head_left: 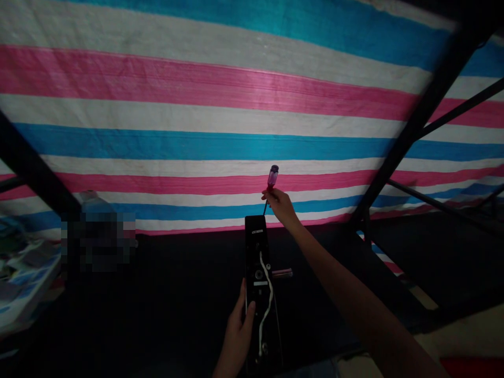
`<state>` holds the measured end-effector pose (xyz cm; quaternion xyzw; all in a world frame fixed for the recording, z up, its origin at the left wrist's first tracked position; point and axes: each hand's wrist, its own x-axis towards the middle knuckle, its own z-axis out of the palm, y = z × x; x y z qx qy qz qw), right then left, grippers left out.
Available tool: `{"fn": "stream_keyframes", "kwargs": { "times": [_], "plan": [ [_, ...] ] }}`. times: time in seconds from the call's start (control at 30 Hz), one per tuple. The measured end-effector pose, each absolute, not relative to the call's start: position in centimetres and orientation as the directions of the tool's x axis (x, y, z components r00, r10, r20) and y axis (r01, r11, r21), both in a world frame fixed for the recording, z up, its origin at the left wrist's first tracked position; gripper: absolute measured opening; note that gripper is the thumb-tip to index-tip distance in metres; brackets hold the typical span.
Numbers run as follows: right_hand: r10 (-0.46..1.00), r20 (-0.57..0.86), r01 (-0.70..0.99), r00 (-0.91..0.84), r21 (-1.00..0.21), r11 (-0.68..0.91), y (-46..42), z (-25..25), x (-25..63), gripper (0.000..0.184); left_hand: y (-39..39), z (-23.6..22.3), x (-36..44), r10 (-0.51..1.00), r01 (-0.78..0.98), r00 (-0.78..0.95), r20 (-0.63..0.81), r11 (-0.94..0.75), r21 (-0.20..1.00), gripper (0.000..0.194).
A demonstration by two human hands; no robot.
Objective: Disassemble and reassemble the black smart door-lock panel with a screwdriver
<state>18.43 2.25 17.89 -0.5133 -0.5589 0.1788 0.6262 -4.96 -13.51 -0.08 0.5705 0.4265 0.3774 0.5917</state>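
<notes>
A long black box-like device (252, 252) with a white cable (270, 294) along its face stands in front of me on the dark surface. My left hand (240, 325) grips its left side near the lower part, thumb on the face and fingers behind the edge. In my right hand (280, 203) is a screwdriver (273, 177) with a purplish clear handle, held by the shaft just under the handle. Its shaft points down to the device's top end; whether the tip touches is too dark to tell. A second similar handle (282, 273) sticks out right of the device.
A striped pink, white and blue sheet (197, 142) hangs behind the dark bench (177, 294). Dark metal bars (413, 126) slant at right, with another bar (35, 163) at left. A pale tray-like thing (31, 294) with blue parts sits far left, beside a blurred-out patch.
</notes>
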Motion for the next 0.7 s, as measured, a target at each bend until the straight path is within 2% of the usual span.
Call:
{"fn": "stream_keyframes", "kwargs": {
  "times": [0.17,0.4,0.7],
  "plan": [
    [0.786,0.505,0.349,0.356,-0.853,0.389,2.42,17.62,18.39,0.025,-13.66,0.36,-4.91,0.932,0.051,0.356,-0.066,0.051,0.997,0.077],
    [0.804,0.51,0.382,0.306,-0.839,0.387,2.1,18.17,18.72,0.028,-13.74,0.22,-4.94,0.936,0.019,0.349,-0.045,0.041,0.999,0.067],
    [0.772,0.504,0.361,0.386,-0.853,0.377,2.51,17.43,18.77,0.024,-13.84,0.46,-4.87,0.939,0.0,0.34,-0.046,0.049,0.999,0.067]
  ]
}}
